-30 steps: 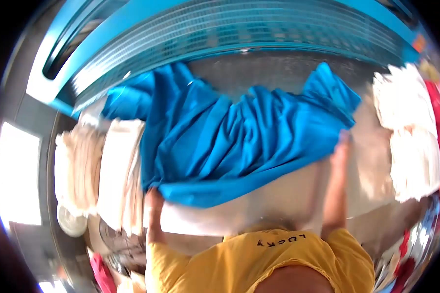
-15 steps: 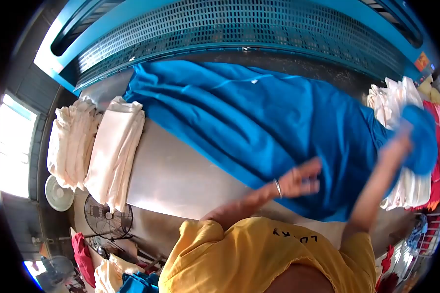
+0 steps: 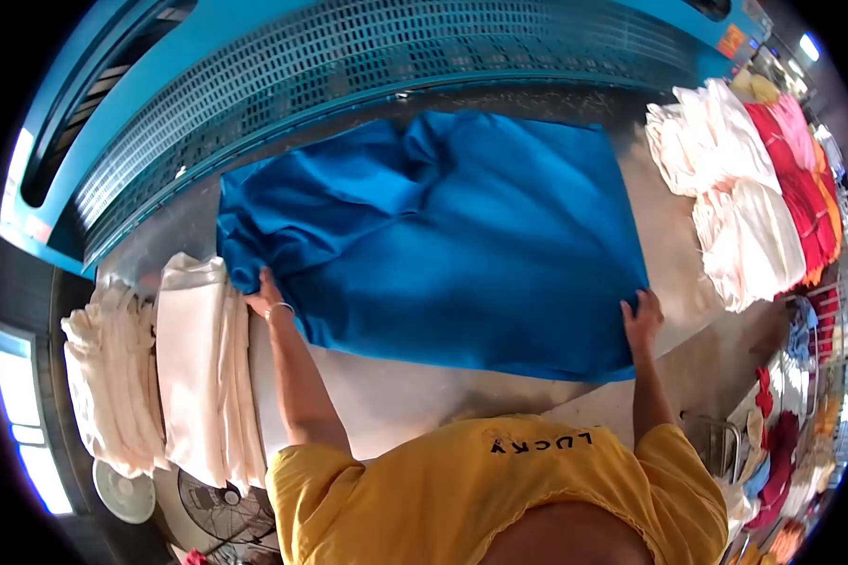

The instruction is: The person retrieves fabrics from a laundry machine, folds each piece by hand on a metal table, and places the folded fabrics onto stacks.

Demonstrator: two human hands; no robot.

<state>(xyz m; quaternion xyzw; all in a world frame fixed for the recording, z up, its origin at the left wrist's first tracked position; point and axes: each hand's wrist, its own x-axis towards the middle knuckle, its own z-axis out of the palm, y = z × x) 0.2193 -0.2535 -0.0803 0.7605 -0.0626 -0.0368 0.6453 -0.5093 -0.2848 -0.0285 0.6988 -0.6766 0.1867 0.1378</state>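
A large blue cloth (image 3: 499,254) lies spread on the metal table (image 3: 386,391), smooth on its right part and bunched in folds at its upper left. At the cloth's left edge, my left hand (image 3: 266,294), with a bracelet on the wrist, has its fingers closed on the fabric. My right hand (image 3: 643,318) is at the lower right edge of the cloth, its fingers apart and the tips touching the border.
Folded white cloths (image 3: 198,367) and a cream pile (image 3: 113,386) stand on the left. More white cloths (image 3: 725,188) lie on the right, beside red cloths (image 3: 791,188). A blue perforated machine (image 3: 349,56) runs along the back. Fans (image 3: 122,492) stand at lower left.
The blue cloth has gone from a long slanting spread to a compact, roughly rectangular shape. My left hand has moved left to its edge; my right hand has come down and left from the right-hand pile.
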